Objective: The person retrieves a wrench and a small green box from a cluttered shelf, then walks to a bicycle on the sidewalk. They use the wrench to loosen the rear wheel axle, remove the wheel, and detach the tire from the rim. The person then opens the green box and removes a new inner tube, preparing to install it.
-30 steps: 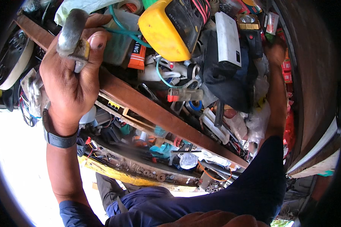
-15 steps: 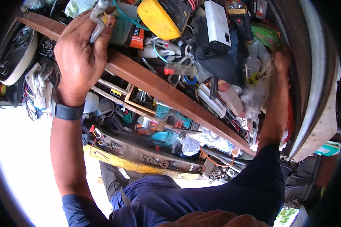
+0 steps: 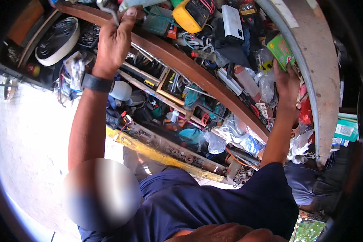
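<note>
My left hand (image 3: 115, 46) is closed on a bent silvery metal piece (image 3: 109, 11) at the upper left, above a long brown wooden bar (image 3: 181, 64). My right hand (image 3: 286, 84) grips the lower edge of a flat green packet (image 3: 281, 50) at the right. Around that packet lie crumpled plastic bags (image 3: 266, 86), a dark cloth (image 3: 246, 50) and a white rectangular device (image 3: 232, 24). A yellow-and-black meter (image 3: 185, 14) lies at the top centre.
Cluttered compartments hold a teal power tool (image 3: 191, 97), an oval white-rimmed tray (image 3: 56, 42) and assorted hardware. A yellow-painted edge (image 3: 161, 155) runs along the front. A curved grey-edged board (image 3: 322, 80) borders the right, with a teal box (image 3: 347, 129) beyond.
The clutter sits higher and farther right in the view. My left hand has moved up with the metal piece. The green packet now shows more fully, with my right hand's fingers on it.
</note>
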